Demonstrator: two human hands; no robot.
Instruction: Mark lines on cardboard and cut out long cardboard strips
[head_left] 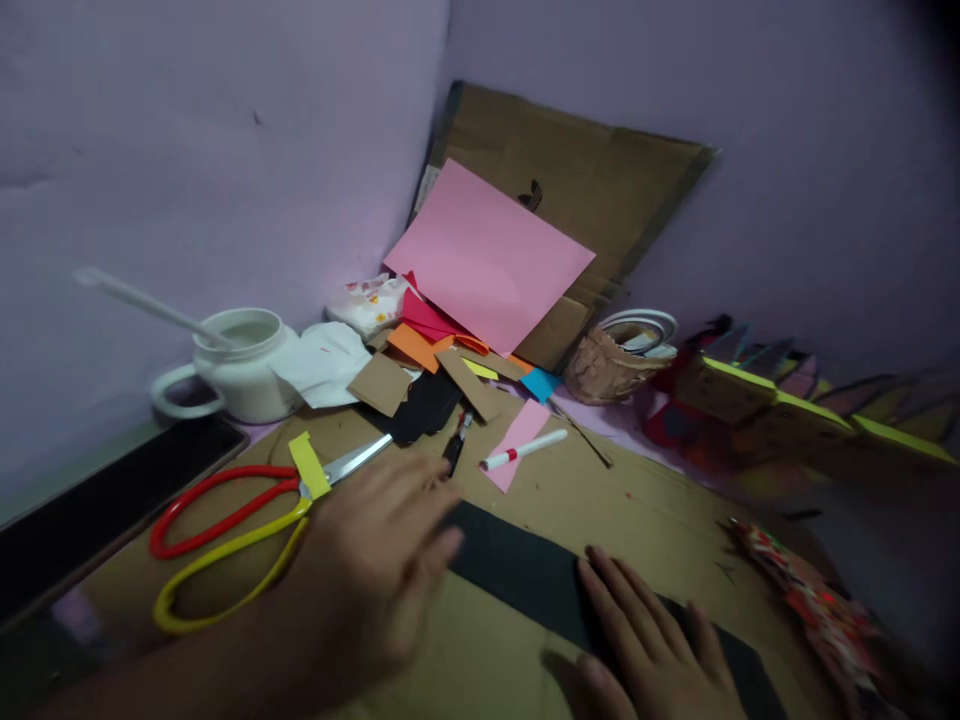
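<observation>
Under the R hand (pixel 652 640) is a black strip (pixel 517 565), prob. paper, flat on the brown cardboard (pixel 465 640). That hand is spread out w/ its fingers on the strip; it looks to press, not pinch. The L hand (pixel 382 560) is at the strip's other end, bent a bit and blurry, so can't tell if it holds any of it.

If the R hand pushes too soft, the strip could slide crooked. If the hands pull apart hard, it could rip, b/c it looks thin.

Just beside the L hand are the big scissors (pixel 356 461); a bump could shove them, or the blade could poke a finger. Nr the strip, a white marker (pixel 525 450) sits on a pink slip (pixel 526 425). It's round, so one nudge could make it roll.

Farther back, a pink sheet (pixel 491 255) leans on a brown board (pixel 600 170) and could slip onto the scraps (pixel 380 384). On the left, a long stick (pixel 142 300) pokes out of a white mug (pixel 244 375); if an arm hits it, the mug could tip.
</observation>
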